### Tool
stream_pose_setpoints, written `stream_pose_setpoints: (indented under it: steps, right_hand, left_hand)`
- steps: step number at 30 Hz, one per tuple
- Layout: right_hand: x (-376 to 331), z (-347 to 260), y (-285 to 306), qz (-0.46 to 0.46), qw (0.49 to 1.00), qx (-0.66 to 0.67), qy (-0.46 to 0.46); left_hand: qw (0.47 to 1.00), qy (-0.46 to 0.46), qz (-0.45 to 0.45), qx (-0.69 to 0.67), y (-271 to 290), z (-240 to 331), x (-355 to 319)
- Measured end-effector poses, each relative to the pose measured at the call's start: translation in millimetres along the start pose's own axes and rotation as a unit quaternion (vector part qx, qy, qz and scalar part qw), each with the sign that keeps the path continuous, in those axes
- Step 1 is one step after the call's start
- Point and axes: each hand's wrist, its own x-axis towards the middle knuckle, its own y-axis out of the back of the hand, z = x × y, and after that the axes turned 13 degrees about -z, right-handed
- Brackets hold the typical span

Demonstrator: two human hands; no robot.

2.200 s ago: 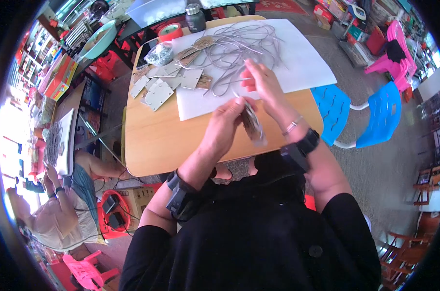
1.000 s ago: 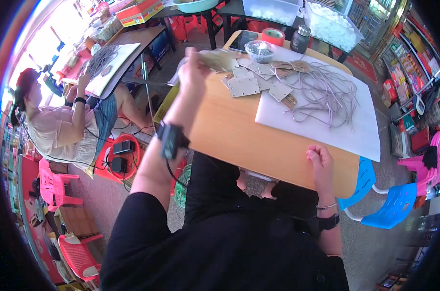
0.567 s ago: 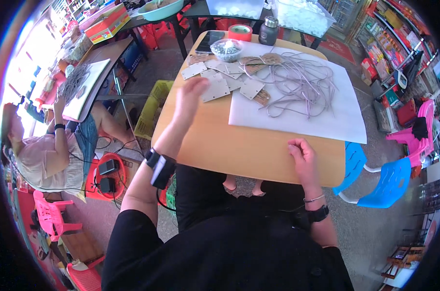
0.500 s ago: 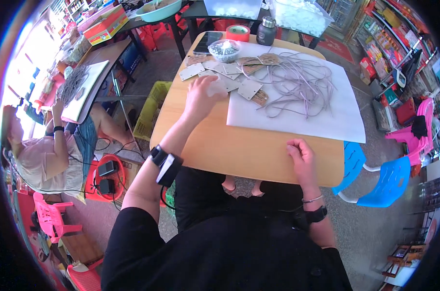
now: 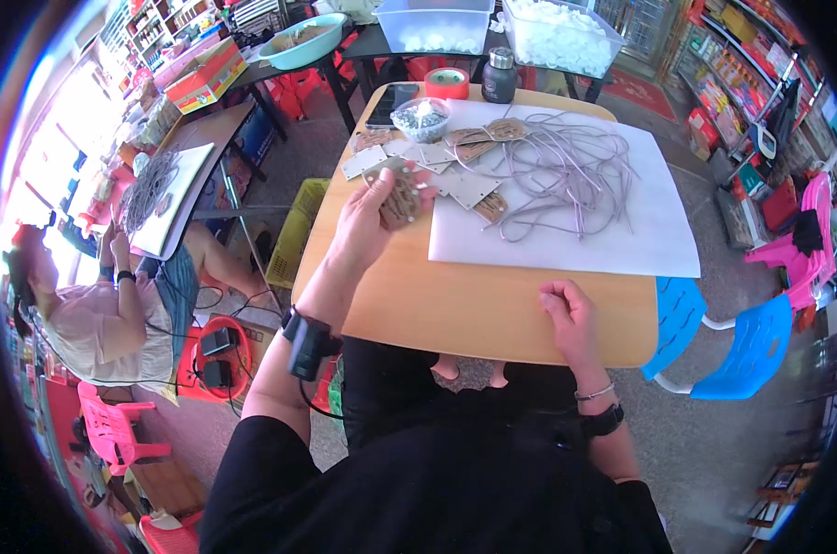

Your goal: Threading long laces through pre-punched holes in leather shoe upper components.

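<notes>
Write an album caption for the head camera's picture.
A left hand holds a brown patterned piece while grey cords tangle across a white sheet.

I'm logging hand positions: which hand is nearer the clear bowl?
Left. The left hand, holding a brown board, is on the near side of the clear bowl, slightly leftward; the right hand is farther, rightward, at the near edge of the table.

Strong light from your left, far-left background blown to white; white sheet before you bright; your black top sinks near black, little detail; board in your left hand slightly soft; floor at right dimmer; fisheye bends edges, dark round rim, purple fringe left
</notes>
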Motion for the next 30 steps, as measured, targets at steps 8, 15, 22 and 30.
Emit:
stream_pose_setpoints:
  steps: [8, 15, 22, 30]
  right_hand:
    - [19.5, -42.1, -11.2, -0.035, 0.992, 0.123, 0.001]
    - [48.6, -48.9, -3.3, 0.032, 0.997, -0.039, 0.063]
    - [48.2, -41.6, -4.4, 0.028, 0.986, 0.149, -0.072]
    - [84.8, 16.2, 57.3, 0.121, 0.89, -0.438, -0.014]
  left_hand:
    - [0.93, 0.096, -0.202, -0.29, -69.8, -36.8, -0.4]
    - [0.927, 0.202, -0.313, 0.052, -84.5, -41.5, 8.9]
    - [0.965, 0.177, -0.187, 0.042, -85.2, -54.2, 9.6]
    - [0.956, 0.189, -0.222, 0.017, -85.7, -61.3, 8.5]
